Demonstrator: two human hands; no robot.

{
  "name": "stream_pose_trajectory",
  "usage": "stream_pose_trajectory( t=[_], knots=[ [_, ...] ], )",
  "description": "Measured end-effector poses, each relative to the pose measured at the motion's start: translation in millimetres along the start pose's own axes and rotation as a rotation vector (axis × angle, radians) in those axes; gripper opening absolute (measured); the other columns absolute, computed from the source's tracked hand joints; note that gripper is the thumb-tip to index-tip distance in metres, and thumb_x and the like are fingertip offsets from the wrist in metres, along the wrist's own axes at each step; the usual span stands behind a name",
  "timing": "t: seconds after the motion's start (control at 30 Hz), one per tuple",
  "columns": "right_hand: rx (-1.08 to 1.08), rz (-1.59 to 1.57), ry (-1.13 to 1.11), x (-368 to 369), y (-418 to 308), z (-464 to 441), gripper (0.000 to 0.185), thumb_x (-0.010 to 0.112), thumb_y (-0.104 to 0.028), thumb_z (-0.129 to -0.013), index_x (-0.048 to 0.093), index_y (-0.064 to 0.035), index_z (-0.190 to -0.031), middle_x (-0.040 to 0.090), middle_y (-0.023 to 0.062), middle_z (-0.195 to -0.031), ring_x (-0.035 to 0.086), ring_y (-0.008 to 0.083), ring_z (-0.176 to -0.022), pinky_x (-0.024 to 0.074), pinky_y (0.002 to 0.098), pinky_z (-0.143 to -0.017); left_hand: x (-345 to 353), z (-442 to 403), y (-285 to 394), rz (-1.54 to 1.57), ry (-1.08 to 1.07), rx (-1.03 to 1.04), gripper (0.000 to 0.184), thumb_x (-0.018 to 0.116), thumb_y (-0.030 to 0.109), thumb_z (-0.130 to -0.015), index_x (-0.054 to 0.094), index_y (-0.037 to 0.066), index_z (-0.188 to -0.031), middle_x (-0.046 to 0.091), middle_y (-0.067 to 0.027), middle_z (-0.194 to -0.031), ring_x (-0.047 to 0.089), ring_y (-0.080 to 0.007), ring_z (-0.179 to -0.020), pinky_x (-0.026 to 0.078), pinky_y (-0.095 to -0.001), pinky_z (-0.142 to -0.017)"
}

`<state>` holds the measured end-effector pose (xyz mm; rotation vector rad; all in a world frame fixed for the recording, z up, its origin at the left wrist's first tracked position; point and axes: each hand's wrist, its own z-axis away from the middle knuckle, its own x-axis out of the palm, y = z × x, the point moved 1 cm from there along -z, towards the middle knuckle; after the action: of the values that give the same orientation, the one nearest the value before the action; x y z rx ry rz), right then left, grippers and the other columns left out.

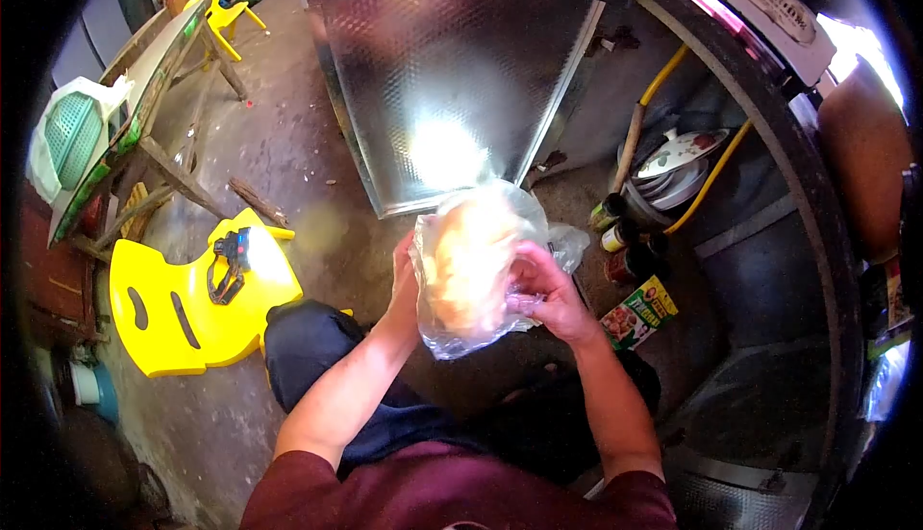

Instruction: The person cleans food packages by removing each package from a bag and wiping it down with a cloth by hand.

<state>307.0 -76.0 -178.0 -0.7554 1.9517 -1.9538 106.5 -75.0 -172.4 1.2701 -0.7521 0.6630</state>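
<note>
A clear plastic bag (468, 266) with something pale orange inside hangs over my lap; glare washes out its contents. My left hand (406, 285) holds the bag's left side, its fingers partly hidden behind the plastic. On the right side, my right hand (548, 290) has its fingers curled and pinched on the bag's plastic. A dimpled metal sheet (452, 78) with a bright reflection lies just beyond the bag. Another crumpled piece of clear plastic (567, 246) shows behind my right hand.
To the left, a yellow plastic chair (192, 304) holds a strapped headlamp (231, 261). Jars (620, 235), a green packet (639, 312) and a basin with dishes (673, 184) are at the right. A wooden-legged table (144, 98) stands at the upper left.
</note>
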Motion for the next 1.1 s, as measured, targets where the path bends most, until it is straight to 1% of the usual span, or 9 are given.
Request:
stream_pose_trajectory(
  t=[0.07, 0.13, 0.27, 0.4, 0.6, 0.73, 0.9, 1.0, 1.1],
  knots=[
    [-0.05, -0.035, 0.086, -2, 11, -5, 0.057, 0.067, -0.01, -0.083, 0.04, -0.006, -0.133, 0.054, 0.0079, -0.118, 0.053, 0.0176, -0.107, 0.0458, 0.0349, -0.093, -1, 0, 2, -0.23, -0.026, 0.063, 0.038, 0.056, 0.035, -0.091, 0.057, 0.002, -0.108, 0.062, -0.0127, -0.104, 0.064, -0.0217, -0.088, 0.056, -0.0371, -0.079],
    [0.017, -0.059, 0.084, -5, 13, -7, 0.041, 0.066, -0.01, -0.081, 0.05, -0.0046, -0.118, 0.058, 0.0065, -0.107, 0.055, 0.0146, -0.097, 0.0469, 0.0322, -0.085, 7, -2, 9, -0.23, -0.464, 0.095, 0.028, 0.058, 0.028, -0.089, 0.063, 0.001, -0.09, 0.064, -0.0125, -0.092, 0.063, -0.0201, -0.08, 0.054, -0.0344, -0.072],
    [0.163, 0.422, 0.054, -16, 16, -10, 0.018, 0.068, -0.005, -0.076, 0.063, -0.0027, -0.093, 0.065, 0.0023, -0.088, 0.058, 0.0123, -0.082, 0.0477, 0.0281, -0.071, 0, -9, -8, -1.322, -0.91, 0.114, 0.013, 0.065, 0.016, -0.07, 0.063, 0.003, -0.072, 0.061, -0.007, -0.071, 0.06, -0.0229, -0.073, 0.047, -0.0327, -0.065],
    [0.25, 0.639, 0.145, -5, 18, -13, 0.014, 0.069, -0.007, -0.078, 0.062, -0.0058, -0.09, 0.062, -0.0013, -0.084, 0.058, 0.0099, -0.076, 0.0473, 0.0259, -0.067, 12, 9, -23, -1.911, -0.748, 0.146, 0.008, 0.064, 0.016, -0.071, 0.065, 0.009, -0.07, 0.062, -0.0081, -0.074, 0.061, -0.0263, -0.077, 0.049, -0.0381, -0.067],
    [0.066, 0.13, 0.378, -17, 4, -10, 0.016, 0.069, -0.001, -0.078, 0.057, -0.0062, -0.086, 0.058, -0.0006, -0.081, 0.055, 0.0069, -0.073, 0.0446, 0.0224, -0.065, 11, 2, -8, -1.611, -0.015, 0.554, 0.021, 0.064, 0.003, -0.072, 0.063, 0.009, -0.092, 0.062, -0.0087, -0.088, 0.063, -0.0246, -0.082, 0.052, -0.034, -0.071],
    [-0.067, 0.068, 0.295, -12, -6, -6, 0.023, 0.072, -0.002, -0.074, 0.056, -0.005, -0.09, 0.056, 0.0042, -0.097, 0.055, 0.0117, -0.088, 0.0451, 0.0272, -0.079, 18, 10, -12, -1.713, -0.283, 0.952, 0.028, 0.064, 0.001, -0.071, 0.063, 0.005, -0.099, 0.064, -0.01, -0.097, 0.062, -0.0259, -0.088, 0.051, -0.0341, -0.073],
    [-0.344, -0.181, 0.305, 29, -62, 1, 0.049, 0.069, 0.0, -0.07, 0.049, -0.0048, -0.115, 0.051, 0.0137, -0.116, 0.053, 0.0223, -0.103, 0.0459, 0.0337, -0.085, 28, 17, -12, -1.233, -0.014, 0.777, 0.022, 0.063, -0.001, -0.075, 0.064, 0.005, -0.096, 0.067, -0.0102, -0.085, 0.066, -0.0231, -0.077, 0.052, -0.0325, -0.069],
    [-0.615, 0.729, 0.349, 23, -52, 0, 0.056, 0.07, -0.004, -0.064, 0.049, -0.0022, -0.116, 0.052, 0.0144, -0.115, 0.053, 0.0264, -0.104, 0.0437, 0.0385, -0.09, 21, 8, -15, -0.78, 0.178, 0.418, 0.021, 0.061, -0.001, -0.081, 0.062, 0.002, -0.102, 0.066, -0.01, -0.085, 0.065, -0.0187, -0.081, 0.05, -0.0293, -0.074],
    [-0.449, 0.973, 0.28, 51, -43, 0, 0.059, 0.075, -0.008, -0.061, 0.049, -0.0014, -0.113, 0.054, 0.0128, -0.105, 0.053, 0.0257, -0.1, 0.0421, 0.0352, -0.089, 14, 4, -30, -0.905, 0.16, 0.565, 0.035, 0.049, -0.011, -0.073, 0.061, 0.002, -0.104, 0.063, -0.0116, -0.09, 0.062, -0.0227, -0.087, 0.048, -0.0299, -0.08]
  ],
)
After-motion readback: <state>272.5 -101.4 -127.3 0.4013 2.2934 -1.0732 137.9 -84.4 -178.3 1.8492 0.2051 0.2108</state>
